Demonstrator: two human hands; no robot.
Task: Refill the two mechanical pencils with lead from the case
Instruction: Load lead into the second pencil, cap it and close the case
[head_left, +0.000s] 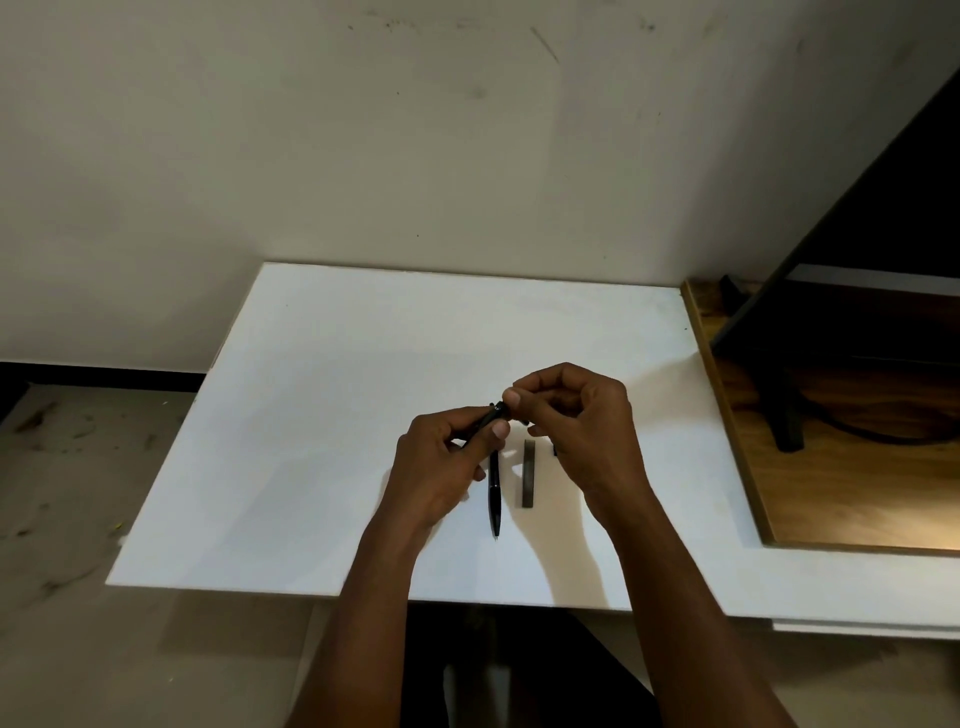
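Note:
My left hand (447, 457) grips a black mechanical pencil (488, 415), its top end pointing up and to the right. My right hand (576, 415) has thumb and forefinger pinched together right at that top end; whatever they pinch is too small to make out. A second black mechanical pencil (494, 493) lies on the white board (311, 415), tip toward me. To the right of it lies the slim dark lead case (528, 474). A small dark piece (555, 450) shows at the edge of my right hand.
The white board lies on a table against a pale wall (415, 156). To the right sit a wooden surface (857, 467) and a dark stand with a cable (789, 415). The floor (78, 519) lies to the left, below the board's edge.

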